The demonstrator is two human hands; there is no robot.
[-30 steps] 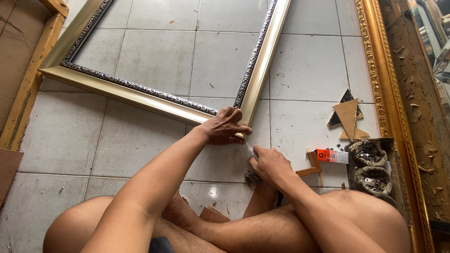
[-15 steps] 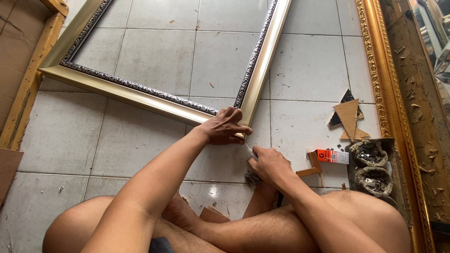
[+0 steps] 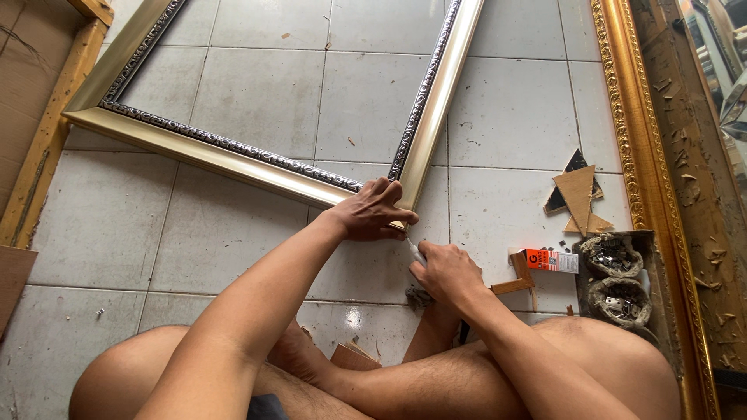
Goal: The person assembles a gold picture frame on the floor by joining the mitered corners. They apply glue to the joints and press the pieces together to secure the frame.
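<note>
Two bare hands meet at the near corner of a gold picture frame [image 3: 233, 152] lying flat on the pale tiled floor [image 3: 513, 117]. The left hand [image 3: 372, 211] lies palm-down over that corner, fingers curled and pressed onto the joint where the two mouldings meet. The right hand [image 3: 445, 272] sits just beside and below it, fingers closed around a small white tube [image 3: 415, 250] whose tip points up at the corner's outer edge. Bare tile lies open inside the frame and left of the arms. The right side is tighter: an orange box [image 3: 551, 260] and wood offcuts [image 3: 580, 194] lie near the right hand, with two rough bowls of metal bits [image 3: 615, 280] just beyond, hard against a large ornate gilt frame [image 3: 622, 124] running down that edge. A plain wooden frame [image 3: 47, 140] borders the far left.
</note>
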